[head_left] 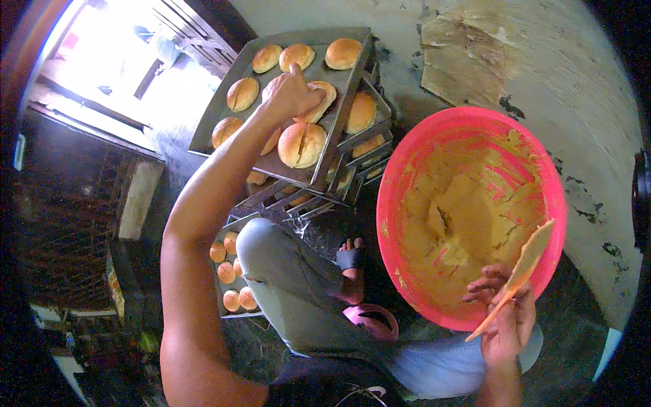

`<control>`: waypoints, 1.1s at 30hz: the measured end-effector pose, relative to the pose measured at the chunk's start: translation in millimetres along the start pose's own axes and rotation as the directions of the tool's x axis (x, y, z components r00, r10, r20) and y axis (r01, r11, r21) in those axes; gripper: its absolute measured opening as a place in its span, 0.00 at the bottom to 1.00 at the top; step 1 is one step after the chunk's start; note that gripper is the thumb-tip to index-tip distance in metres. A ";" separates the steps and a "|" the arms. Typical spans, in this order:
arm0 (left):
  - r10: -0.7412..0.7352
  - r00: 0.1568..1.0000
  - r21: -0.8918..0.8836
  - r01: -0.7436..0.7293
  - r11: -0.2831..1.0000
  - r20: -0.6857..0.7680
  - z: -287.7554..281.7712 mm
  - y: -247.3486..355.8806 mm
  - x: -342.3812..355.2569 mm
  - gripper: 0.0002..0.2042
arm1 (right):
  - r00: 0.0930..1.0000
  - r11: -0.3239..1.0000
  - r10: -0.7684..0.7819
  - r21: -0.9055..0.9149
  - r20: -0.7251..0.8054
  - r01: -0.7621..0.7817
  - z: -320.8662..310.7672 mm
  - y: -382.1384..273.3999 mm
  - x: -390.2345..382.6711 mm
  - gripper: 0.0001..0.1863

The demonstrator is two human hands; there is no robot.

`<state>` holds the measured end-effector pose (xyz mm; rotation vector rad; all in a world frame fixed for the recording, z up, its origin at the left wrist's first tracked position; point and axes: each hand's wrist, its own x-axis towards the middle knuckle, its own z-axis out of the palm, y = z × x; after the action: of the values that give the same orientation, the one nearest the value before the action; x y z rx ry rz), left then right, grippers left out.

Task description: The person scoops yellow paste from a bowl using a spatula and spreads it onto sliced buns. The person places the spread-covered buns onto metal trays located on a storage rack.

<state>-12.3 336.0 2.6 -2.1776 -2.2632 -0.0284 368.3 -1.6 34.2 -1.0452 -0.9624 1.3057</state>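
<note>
My left hand [290, 96] reaches over the upper metal tray [237, 73] and grips a split golden bun [325, 104], thumb on its right side. Several more round buns lie around it, and a bun with a visible slit [302, 145] sits at the near corner. In my right hand [507, 319] is an orange spatula [521, 268], its blade coated with tan paste. This hand is over the near right rim of a pink basin [388, 271]. Thick tan paste [461, 210] covers much of the basin's inside.
Below the upper tray, more trays of buns [361, 113] are stacked crookedly. Another tray of small buns [230, 271] lies low beside my bent knee [261, 247]. A pink sandal [371, 321] is near my foot. The stained wall [576, 102] rises at the right; a bright doorway is far left.
</note>
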 end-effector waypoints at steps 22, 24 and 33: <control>0.454 0.889 -0.947 -0.093 0.306 0.059 -86.3 -53.6 -91.9 0.20 | 0.979 0.992 -0.126 -0.012 -0.159 0.126 -26.5 -14.9 -8.3 0.11; 0.491 0.867 -0.992 0.022 0.127 0.082 -90.4 -51.5 -126.9 0.20 | 0.980 0.993 -0.111 -0.059 -0.168 0.102 -23.9 -12.6 -6.3 0.11; 0.316 0.700 -0.744 0.668 0.029 0.641 -21.0 33.6 -329.2 0.31 | 0.979 0.963 0.117 0.221 0.168 -0.153 46.7 8.3 -43.5 0.10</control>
<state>33.7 8.1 19.7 -2.3348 -3.8017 -1.7435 319.2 -42.8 39.9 -0.8493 -0.8373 1.5901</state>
